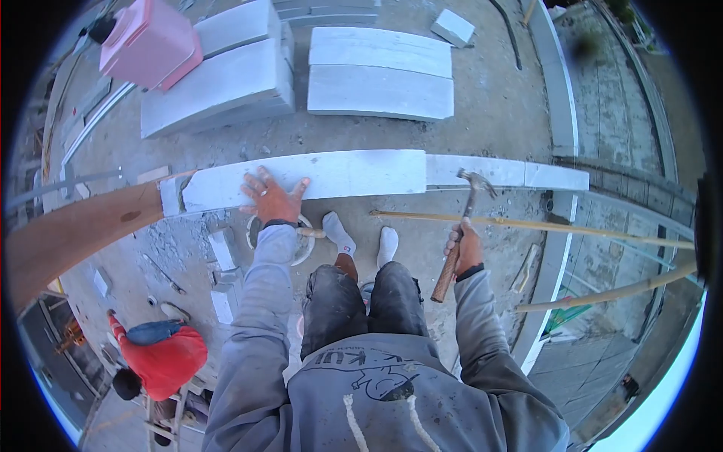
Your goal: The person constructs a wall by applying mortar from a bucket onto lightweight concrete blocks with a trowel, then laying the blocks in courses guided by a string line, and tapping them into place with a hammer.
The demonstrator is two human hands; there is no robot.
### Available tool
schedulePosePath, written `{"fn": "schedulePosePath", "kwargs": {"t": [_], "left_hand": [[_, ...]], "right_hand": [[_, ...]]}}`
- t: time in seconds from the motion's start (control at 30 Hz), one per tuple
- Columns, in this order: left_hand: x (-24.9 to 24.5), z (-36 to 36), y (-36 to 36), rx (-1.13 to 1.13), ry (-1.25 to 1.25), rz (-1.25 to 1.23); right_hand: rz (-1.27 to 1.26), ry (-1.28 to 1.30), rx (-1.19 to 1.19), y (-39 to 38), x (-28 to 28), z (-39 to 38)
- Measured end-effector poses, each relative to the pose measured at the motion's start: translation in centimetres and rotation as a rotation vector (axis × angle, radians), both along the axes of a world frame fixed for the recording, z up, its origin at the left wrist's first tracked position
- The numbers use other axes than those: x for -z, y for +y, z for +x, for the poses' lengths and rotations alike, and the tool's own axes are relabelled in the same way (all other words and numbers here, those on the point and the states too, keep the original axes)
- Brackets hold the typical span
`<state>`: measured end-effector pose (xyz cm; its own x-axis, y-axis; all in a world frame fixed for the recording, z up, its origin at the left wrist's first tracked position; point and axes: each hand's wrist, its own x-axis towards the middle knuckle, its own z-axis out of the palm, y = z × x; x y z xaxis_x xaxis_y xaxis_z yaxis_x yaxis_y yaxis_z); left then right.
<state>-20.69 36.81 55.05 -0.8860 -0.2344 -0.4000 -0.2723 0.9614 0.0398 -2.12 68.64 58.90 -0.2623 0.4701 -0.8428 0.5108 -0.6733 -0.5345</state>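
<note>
My left hand [273, 197] lies with spread fingers on top of a long white block [361, 172], near its left part. This block sits in a row on the wall in front of me. To its right, the row continues lower with another white block [501, 170]. My right hand [467, 242] is wrapped round the wooden handle of a claw hammer [473, 192]. The hammer head is raised and overlaps the lower blocks in this view. Below my left hand, a round bucket [303, 245] is partly hidden by my forearm.
White blocks [380, 71] are stacked beyond the wall, with a pink jug [151, 44] on the left stack. A brown post [90, 218] meets the wall's left end. Long poles [587, 230] lie at right. A person in red [162, 358] is at lower left.
</note>
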Motion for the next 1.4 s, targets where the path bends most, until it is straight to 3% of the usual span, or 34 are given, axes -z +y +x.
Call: {"fn": "schedulePosePath", "kwargs": {"t": [0.33, 0.57, 0.7, 0.77, 1.0, 1.03, 1.1, 1.23, 1.3, 1.4], "left_hand": [[1.5, 0.5, -0.3, 0.042, 0.049, -0.054], [0.4, 0.2, 0.5, 0.067, -0.051, -0.148], [0.4, 0.1, 0.6, 0.066, -0.044, -0.157], [0.5, 0.3, 0.5, 0.074, -0.053, -0.168], [1.4, 0.2, 0.0, 0.097, -0.037, -0.209], [1.5, 0.3, -0.1, 0.104, -0.033, -0.22], [1.2, 0.3, 0.1, 0.102, -0.037, -0.214], [1.2, 0.2, 0.0, 0.095, -0.041, -0.212], [1.1, 0.0, 0.3, 0.09, -0.048, -0.211], [1.8, 0.4, 0.0, 0.066, -0.028, -0.183]], "right_hand": [[0.041, 0.05, -0.241, 2.6, 0.8, 1.6], [0.105, 0.064, 0.002, 4.7, 4.4, -0.2], [0.078, 0.017, -0.043, 1.2, 5.5, -1.7], [-0.236, 0.053, -0.306, 0.4, 5.1, -1.8], [0.007, 0.081, -0.066, 5.1, 3.2, 0.2], [0.005, 0.08, -0.068, 6.4, 3.6, 0.5], [0.059, 0.125, 0.148, 8.1, 4.7, 0.9], [0.118, 0.064, 0.228, 6.2, 6.6, -0.2], [0.014, 0.034, -0.189, 3.2, 7.6, -0.2], [-0.219, 0.01, -0.269, 1.0, 4.5, -1.1]]}}
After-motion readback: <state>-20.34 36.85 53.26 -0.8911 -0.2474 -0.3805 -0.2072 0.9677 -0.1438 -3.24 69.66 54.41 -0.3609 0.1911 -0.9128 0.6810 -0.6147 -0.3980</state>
